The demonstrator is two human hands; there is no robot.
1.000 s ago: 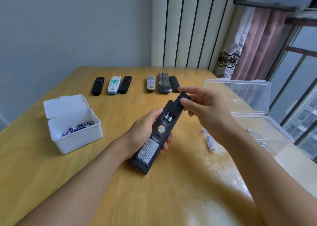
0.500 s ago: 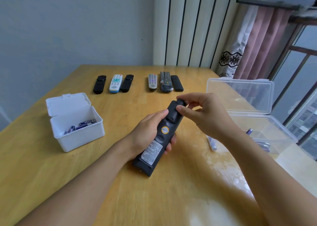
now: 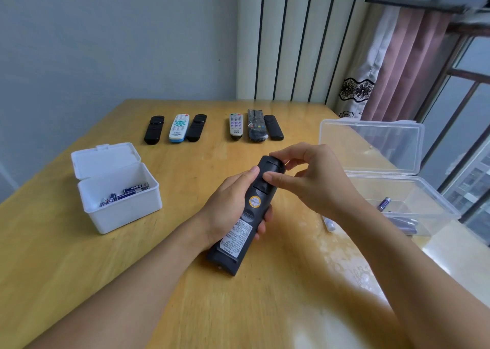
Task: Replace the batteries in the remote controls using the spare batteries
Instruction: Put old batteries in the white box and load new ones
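black remote (image 3: 245, 217), face down, battery cover (image 3: 267, 175) closed

We see a yellowish wooden table (image 3: 79, 269) with visible grain and a glossy varnish that throws glare. The black remote (image 3: 249, 216) looks like matt plastic, with a paper label (image 3: 236, 236) and a shiny round sticker (image 3: 255, 201). The white box (image 3: 116, 213) is opaque smooth plastic, the clear box (image 3: 371, 147) see-through plastic. The curtain (image 3: 403, 64) is soft cloth.

Left hand (image 3: 228, 210) curled gripping, right hand (image 3: 315, 179) pinching, forearms converging
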